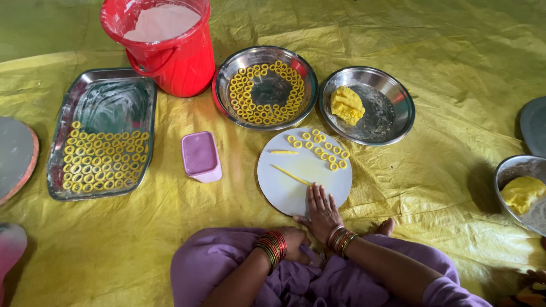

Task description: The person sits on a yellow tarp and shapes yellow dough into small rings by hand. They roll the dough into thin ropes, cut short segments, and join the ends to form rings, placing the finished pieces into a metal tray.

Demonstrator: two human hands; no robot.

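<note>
My right hand (322, 211) lies flat, fingers stretched, on the near edge of a round white board (296, 190). Its fingertips are close to the end of a long thin strip of yellow dough (290, 174). A shorter strip (283, 152) and several small dough rings (322, 149) lie further back on the board. My left hand (296, 244) rests curled on the purple cloth (239, 267) in my lap, and nothing shows in it. Both wrists carry red and gold bangles.
Behind the board stand a steel bowl (264, 52) lined with rings and a steel bowl (398, 96) holding a dough lump (347, 105). A red bucket (182, 62), a tray (108, 102) of rings and a pink box (200, 154) are left. Another dough bowl (506, 167) sits right.
</note>
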